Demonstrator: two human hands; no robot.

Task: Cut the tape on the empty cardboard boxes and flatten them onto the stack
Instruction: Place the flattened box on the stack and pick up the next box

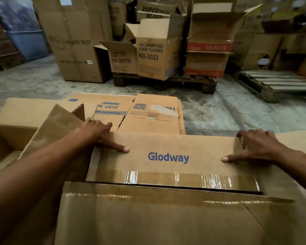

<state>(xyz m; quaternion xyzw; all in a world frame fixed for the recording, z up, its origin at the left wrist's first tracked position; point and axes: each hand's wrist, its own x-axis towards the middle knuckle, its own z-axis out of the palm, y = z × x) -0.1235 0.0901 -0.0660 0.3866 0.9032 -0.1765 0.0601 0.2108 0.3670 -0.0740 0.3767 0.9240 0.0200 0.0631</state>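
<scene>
A large brown cardboard box printed "Glodway" point(168, 157) fills the near view. Its taped seam is split into a dark gap, and shiny clear tape point(166, 177) runs along the far flap's edge. My left hand point(102, 135) grips the far flap's left corner, fingers over the far edge and thumb on top. My right hand point(254, 147) holds the right corner the same way. Beyond the box lies a stack of flattened boxes point(154, 117) on the floor. No knife is visible.
An open box point(11, 137) sits at the left, with a raised flap point(60, 119). Further off, a wooden pallet point(166, 82) carries open empty boxes, a tall "Plastic Toilet" box point(74, 41) stands left, and another pallet point(276, 84) lies right. Concrete floor point(228, 110) lies between.
</scene>
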